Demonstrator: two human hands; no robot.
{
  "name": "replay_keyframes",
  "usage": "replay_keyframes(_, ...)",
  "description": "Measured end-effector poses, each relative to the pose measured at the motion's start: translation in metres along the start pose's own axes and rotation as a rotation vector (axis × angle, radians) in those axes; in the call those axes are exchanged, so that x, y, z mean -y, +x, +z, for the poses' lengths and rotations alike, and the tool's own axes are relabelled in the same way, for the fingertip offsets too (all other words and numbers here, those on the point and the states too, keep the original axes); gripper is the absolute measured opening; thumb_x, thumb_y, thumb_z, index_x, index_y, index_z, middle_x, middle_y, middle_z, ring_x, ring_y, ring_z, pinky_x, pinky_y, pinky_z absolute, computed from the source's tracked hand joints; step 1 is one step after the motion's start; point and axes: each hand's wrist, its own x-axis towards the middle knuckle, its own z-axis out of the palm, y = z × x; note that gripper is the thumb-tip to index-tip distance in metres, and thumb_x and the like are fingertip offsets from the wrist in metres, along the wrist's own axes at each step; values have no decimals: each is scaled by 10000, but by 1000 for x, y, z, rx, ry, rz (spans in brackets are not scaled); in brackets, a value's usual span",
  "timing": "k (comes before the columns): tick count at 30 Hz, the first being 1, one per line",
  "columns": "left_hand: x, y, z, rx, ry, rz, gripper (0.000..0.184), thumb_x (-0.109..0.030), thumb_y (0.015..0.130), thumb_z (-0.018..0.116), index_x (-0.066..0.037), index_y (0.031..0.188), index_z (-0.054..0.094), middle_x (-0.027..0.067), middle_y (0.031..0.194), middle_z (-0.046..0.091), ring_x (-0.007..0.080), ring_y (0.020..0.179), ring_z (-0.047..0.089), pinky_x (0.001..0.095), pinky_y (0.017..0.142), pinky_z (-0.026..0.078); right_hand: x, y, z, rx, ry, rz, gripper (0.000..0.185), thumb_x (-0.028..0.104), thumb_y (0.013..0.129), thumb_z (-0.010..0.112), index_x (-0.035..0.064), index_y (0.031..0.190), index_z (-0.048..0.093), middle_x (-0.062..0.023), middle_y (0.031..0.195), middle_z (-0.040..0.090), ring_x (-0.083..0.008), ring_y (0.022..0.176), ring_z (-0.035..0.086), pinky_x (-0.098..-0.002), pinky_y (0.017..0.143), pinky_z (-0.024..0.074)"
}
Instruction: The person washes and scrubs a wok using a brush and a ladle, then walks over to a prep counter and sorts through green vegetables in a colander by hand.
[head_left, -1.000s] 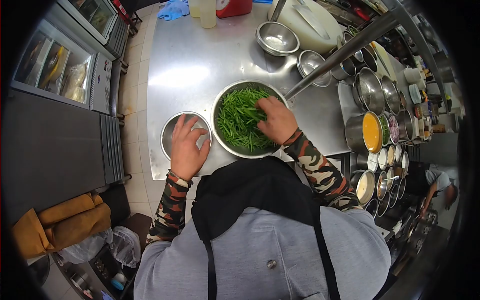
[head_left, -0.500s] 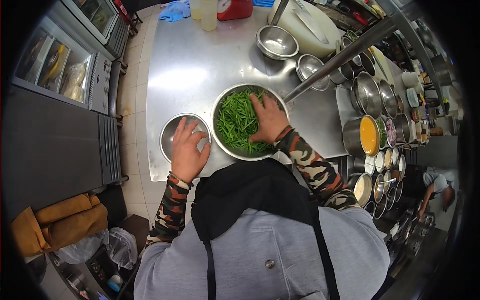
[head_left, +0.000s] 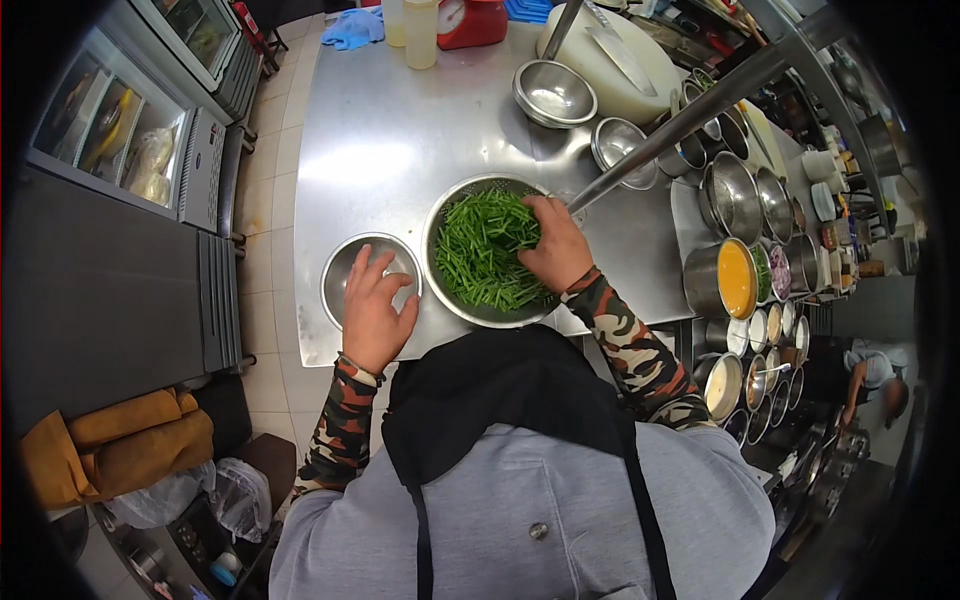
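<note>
Cut green vegetable pieces [head_left: 485,245] lie in a perforated steel colander [head_left: 437,285] on the steel table. My right hand [head_left: 556,247] is at the right side of the colander, fingers curled into the greens; its fingertips are partly hidden among them. Left of the colander stands a smaller steel bowl [head_left: 335,270]. Over that bowl's right part is my left hand [head_left: 377,312], its fingers apart and holding nothing. The bowl shows no contents where its inside is visible.
A slanting metal post [head_left: 650,145] rises right of the colander. Beyond are steel bowls [head_left: 555,92], a knife [head_left: 620,55] on a round white board [head_left: 650,85] and a red scale [head_left: 472,22]. Containers of ingredients [head_left: 738,280] line the right; a person [head_left: 872,370] stands farther off.
My right hand first spread over the greens, then drew its fingers together in them at the colander's right side. My left hand has stayed over the small bowl.
</note>
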Motion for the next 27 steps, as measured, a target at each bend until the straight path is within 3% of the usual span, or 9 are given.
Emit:
replay_keyframes(5, -6, 2, 0, 9, 4, 11, 188, -112, 761, 705, -51, 935, 677, 173, 1280, 558, 426, 1334, 372, 500, 1073, 342, 12, 6, -14, 74, 117, -53, 662, 141, 671, 727, 95, 1293, 506, -188, 1191, 526, -377, 1083, 549, -400, 925, 476)
replay_keyframes(7, -4, 3, -1, 13, 14, 20, 189, -112, 760, 706, -52, 937, 678, 172, 1283, 558, 426, 1335, 372, 498, 1072, 343, 16, 6, -7, 143, 49, -39, 764, 278, 680, 770, 117, 1365, 471, -231, 1314, 473, -412, 1191, 490, -428, 1009, 431)
replay_keyframes(10, -4, 4, 0, 13, 26, 33, 191, -114, 760, 708, -54, 939, 680, 171, 1288, 558, 428, 1335, 373, 496, 1073, 343, 21, 5, 16, 142, -129, -103, 814, 366, 681, 787, 137, 1389, 458, -262, 1381, 421, -450, 1257, 425, -467, 1052, 390)
replay_keyframes(13, -5, 3, -1, 7, 27, 37, 192, -117, 760, 710, -55, 940, 681, 173, 1291, 558, 430, 1333, 375, 493, 1074, 343, 30, 3, 37, 146, -251, -73, 801, 375, 687, 792, 150, 1382, 466, -264, 1369, 428, -456, 1277, 396, -483, 1051, 384)
replay_keyframes(14, -4, 3, -1, -3, 21, 38, 193, -119, 760, 711, -56, 940, 682, 174, 1291, 558, 431, 1332, 376, 492, 1074, 343, 23, 3, 46, 150, -276, -93, 640, 296, 703, 763, 127, 1285, 557, -233, 1338, 466, -426, 1246, 438, -469, 1009, 422)
replay_keyframes(15, -4, 2, -1, -5, 23, 38, 193, -119, 760, 711, -56, 940, 682, 174, 1291, 558, 431, 1332, 376, 492, 1074, 343, 13, 5, 54, 149, -275, -96, 640, 296, 703, 763, 127, 1285, 557, -233, 1338, 466, -426, 1246, 438, -469, 1009, 422)
replay_keyframes(18, 0, -2, -3, -6, 15, 0, 194, -120, 759, 711, -54, 940, 682, 175, 1292, 557, 430, 1335, 372, 494, 1076, 340, 1, 11, 51, -18, -91, -143, 330, 131, 697, 686, 56, 1018, 675, -154, 1199, 572, -356, 1102, 554, -433, 899, 490)
replay_keyframes(23, 6, -4, 1, 4, 30, -7, 191, -115, 759, 708, -48, 935, 679, 178, 1294, 550, 431, 1337, 366, 496, 1079, 332, -15, 19, 16, 31, 195, -57, 310, 122, 729, 690, 29, 1025, 676, -144, 1166, 609, -324, 1036, 603, -393, 920, 487)
replay_keyframes(27, 2, 2, 2, -6, 20, 18, 207, -109, 742, 713, -48, 936, 674, 176, 1280, 570, 447, 1317, 400, 496, 1053, 373, -17, 17, -8, 155, 360, 22, 412, 179, 750, 745, 63, 1138, 673, -144, 1293, 585, -281, 1176, 573, -362, 993, 453)
